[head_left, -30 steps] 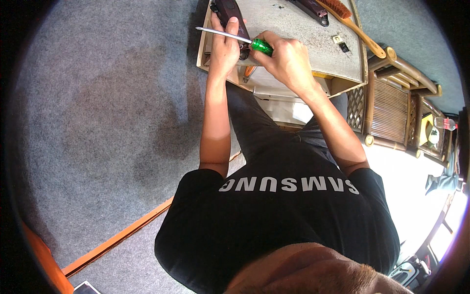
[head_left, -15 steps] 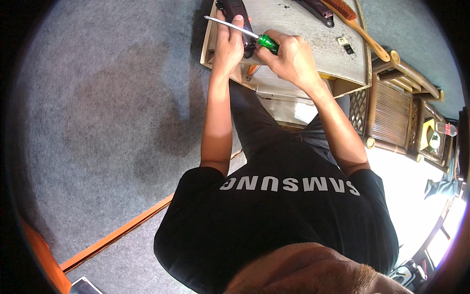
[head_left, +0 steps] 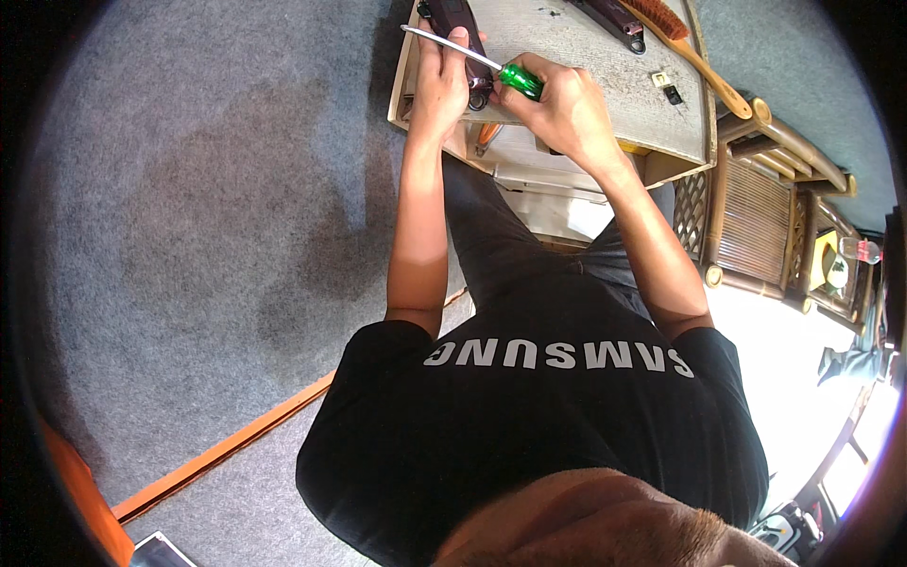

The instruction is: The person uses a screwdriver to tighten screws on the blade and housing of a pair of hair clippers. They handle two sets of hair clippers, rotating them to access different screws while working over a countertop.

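A dark maroon hair clipper (head_left: 460, 47) lies along my left hand (head_left: 441, 90), whose fingers and thumb close around its body. Its lower end, with a hanging loop, points toward me. My right hand (head_left: 565, 102) is wrapped around the green handle of a screwdriver (head_left: 522, 82). The metal shaft slants up and left across the clipper, and its tip sticks out past my left fingers. My right fingertips are at the clipper's lower end; whether they press on it or hold some small part is hidden.
Under my hands is a worn wooden table (head_left: 557, 42) with dark bits scattered on top. A second dark clipper-like body (head_left: 609, 21), a wooden-handled brush (head_left: 697, 61) and a small black piece (head_left: 673, 94) lie on it. A bamboo chair (head_left: 756, 217) stands to the right.
The screwdriver and my right hand have shifted very slightly right. My left hand keeps its hold on the clipper in nearly the same place.
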